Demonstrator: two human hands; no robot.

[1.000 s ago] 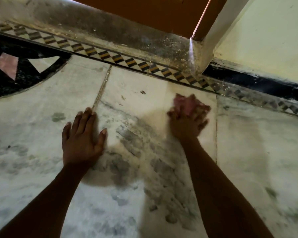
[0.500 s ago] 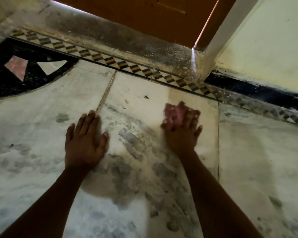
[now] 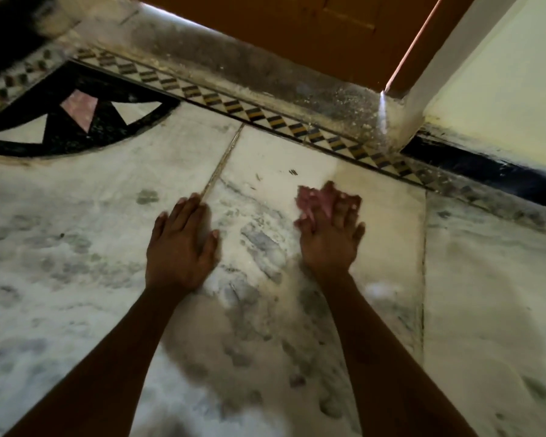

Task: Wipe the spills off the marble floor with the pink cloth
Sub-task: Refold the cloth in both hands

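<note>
My right hand [image 3: 331, 238] presses the crumpled pink cloth [image 3: 312, 200] flat against the white marble floor [image 3: 76, 247]; the cloth pokes out past my fingertips and most of it is hidden under the hand. My left hand [image 3: 180, 247] lies palm down on the floor to the left, fingers together, holding nothing. Grey damp smudges [image 3: 259, 244] mark the marble between and below my hands.
A patterned diamond border strip [image 3: 265, 118] runs along a dusty threshold [image 3: 297, 77] below a brown door [image 3: 297, 26]. A white door post [image 3: 423, 89] and cream wall [image 3: 501, 89] stand at right. A black inlay with pink and white triangles [image 3: 76, 121] lies at left.
My right hand has slid the pink cloth leftward and a little nearer, closer to my left hand. The view has shifted, showing more of the black inlay. My left hand stays planted.
</note>
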